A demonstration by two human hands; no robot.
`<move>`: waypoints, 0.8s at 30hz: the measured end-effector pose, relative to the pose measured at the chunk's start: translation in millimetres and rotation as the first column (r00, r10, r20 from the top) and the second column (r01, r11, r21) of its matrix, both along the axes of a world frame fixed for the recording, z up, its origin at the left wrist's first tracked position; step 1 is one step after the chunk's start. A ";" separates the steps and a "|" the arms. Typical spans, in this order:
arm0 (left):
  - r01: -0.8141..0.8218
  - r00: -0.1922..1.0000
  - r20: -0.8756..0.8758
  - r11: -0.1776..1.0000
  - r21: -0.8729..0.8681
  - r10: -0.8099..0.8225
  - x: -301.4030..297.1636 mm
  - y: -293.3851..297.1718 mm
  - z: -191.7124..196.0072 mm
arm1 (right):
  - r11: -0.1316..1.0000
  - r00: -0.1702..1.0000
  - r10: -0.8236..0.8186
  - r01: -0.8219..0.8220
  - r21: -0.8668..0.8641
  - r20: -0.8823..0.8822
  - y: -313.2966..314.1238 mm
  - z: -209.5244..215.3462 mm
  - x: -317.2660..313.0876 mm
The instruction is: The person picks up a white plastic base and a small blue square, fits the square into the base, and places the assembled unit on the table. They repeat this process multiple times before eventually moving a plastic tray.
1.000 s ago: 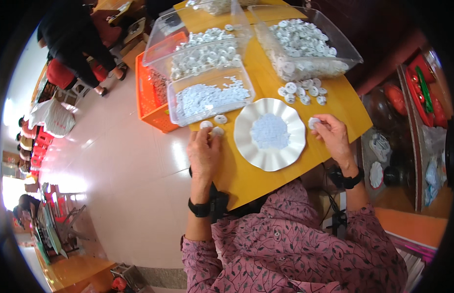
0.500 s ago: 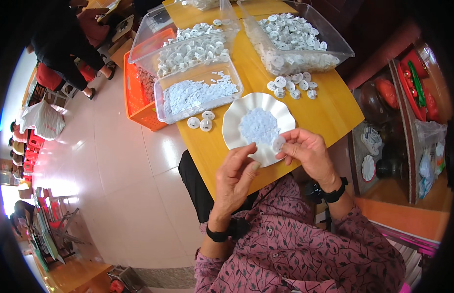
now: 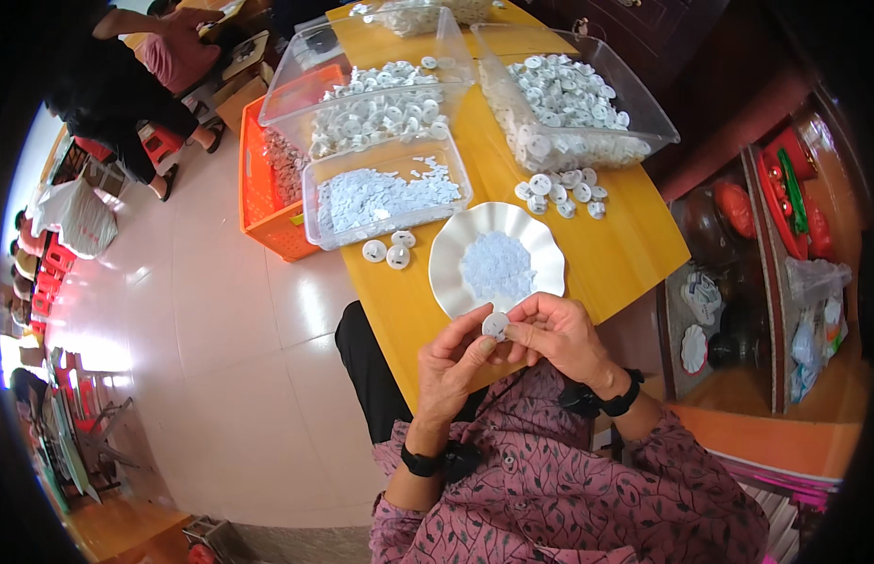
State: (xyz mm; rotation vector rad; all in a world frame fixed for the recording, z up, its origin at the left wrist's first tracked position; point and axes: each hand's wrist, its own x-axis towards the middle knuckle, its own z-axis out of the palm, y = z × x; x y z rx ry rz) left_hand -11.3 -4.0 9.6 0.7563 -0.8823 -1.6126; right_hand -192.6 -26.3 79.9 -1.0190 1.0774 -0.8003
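Between the fingertips of both hands is a small round white plastic piece [image 3: 495, 325] with small marks on its face. My left hand [image 3: 456, 357] pinches it from the left, and my right hand [image 3: 561, 340] grips its right side with thumb and fingers. Both are just off the near rim of a white scalloped plate [image 3: 548, 246]. On that plate lies a heap of small pale-blue flat chips [image 3: 496, 265]. Three loose white round pieces [image 3: 397, 256] sit left of the plate, and a group of similar pieces [image 3: 557, 193] sits beyond it to the right.
A clear tub [image 3: 310, 209] of pale-blue chips stands on the yellow table [image 3: 634, 249]. Behind it are two larger clear bins [image 3: 663, 132] [image 3: 277, 117] full of white pieces. An orange crate [image 3: 254, 202] stands at left. Shelves [image 3: 778, 310] are on the right; a person [image 3: 127, 85] stands far left.
My right hand has brought the white round piece from over the plate toward me and leftward. My left fingers have closed on it too. The plate appears slightly lower in view.
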 end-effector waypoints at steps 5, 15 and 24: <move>-0.020 0.993 -0.113 1.000 0.020 0.022 3.8 -1.9 0.1 | 0.862 0.861 -0.095 -0.180 -0.474 -0.500 -22.7 6.6 -9.2; -0.038 0.955 -0.293 0.999 0.033 0.046 11.9 -1.5 -14.9 | 0.651 0.531 -0.328 -0.472 -0.594 -0.781 -73.8 15.3 -26.1; -0.098 0.895 -0.421 0.985 0.142 0.149 13.7 -4.3 -8.8 | 0.616 0.488 -0.286 -0.566 -0.549 -0.824 -31.5 -18.8 -38.3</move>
